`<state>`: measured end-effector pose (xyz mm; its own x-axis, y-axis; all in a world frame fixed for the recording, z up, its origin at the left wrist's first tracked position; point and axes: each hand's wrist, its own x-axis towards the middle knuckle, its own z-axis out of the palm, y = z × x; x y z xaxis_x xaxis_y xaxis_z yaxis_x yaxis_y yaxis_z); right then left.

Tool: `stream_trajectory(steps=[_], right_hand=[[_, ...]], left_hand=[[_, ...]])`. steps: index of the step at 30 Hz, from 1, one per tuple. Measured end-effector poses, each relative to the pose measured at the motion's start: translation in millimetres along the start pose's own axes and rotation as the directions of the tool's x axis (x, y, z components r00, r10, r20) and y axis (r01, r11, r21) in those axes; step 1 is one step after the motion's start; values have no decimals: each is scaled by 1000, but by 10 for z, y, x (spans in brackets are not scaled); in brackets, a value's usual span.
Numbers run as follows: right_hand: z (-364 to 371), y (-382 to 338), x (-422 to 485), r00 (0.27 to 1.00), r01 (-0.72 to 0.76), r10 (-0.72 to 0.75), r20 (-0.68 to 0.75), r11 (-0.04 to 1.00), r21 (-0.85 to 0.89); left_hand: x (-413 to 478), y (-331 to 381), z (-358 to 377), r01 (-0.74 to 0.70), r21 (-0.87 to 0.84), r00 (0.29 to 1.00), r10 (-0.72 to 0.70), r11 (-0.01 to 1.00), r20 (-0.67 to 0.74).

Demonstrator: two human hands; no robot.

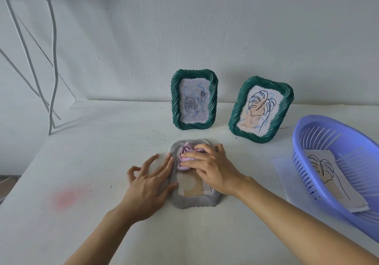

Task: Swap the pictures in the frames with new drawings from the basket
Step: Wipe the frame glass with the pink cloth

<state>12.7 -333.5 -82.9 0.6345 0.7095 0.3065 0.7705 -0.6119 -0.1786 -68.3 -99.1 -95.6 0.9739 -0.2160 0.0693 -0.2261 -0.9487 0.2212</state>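
White table (86, 162). Purple basket (336, 141), right edge, holding a leaf drawing (326, 174). Two green frames (194, 99) upright by the wall. Grey frame (196, 202) flat, centre; left hand (151, 179) spread on its side, right hand (211, 167) pressing a lilac cloth (185, 158) onto it.

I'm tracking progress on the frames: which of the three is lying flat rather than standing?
The grey frame under both hands, nearest the person. The two green frames stand upright by the wall.

Faint script on the rose picture (193, 102) and small print on the grey frame's card (205, 189) seem unreadable.
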Motion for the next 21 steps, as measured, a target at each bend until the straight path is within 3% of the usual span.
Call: stream_trajectory(steps=[8,16,21], right_hand=[[-236,167,-82,994,-104,99,-41,986,-128],[-360,-109,-413,994,22,-32,109,995,95],[-378,22,-303,997,52,-53,56,998,17]], left_hand=[[-12,3,8,22,0,1000,-22,1000,-6],[-13,12,22,33,-5,999,-33,999,0],[8,-1,-12,19,-39,1000,-18,999,21]])
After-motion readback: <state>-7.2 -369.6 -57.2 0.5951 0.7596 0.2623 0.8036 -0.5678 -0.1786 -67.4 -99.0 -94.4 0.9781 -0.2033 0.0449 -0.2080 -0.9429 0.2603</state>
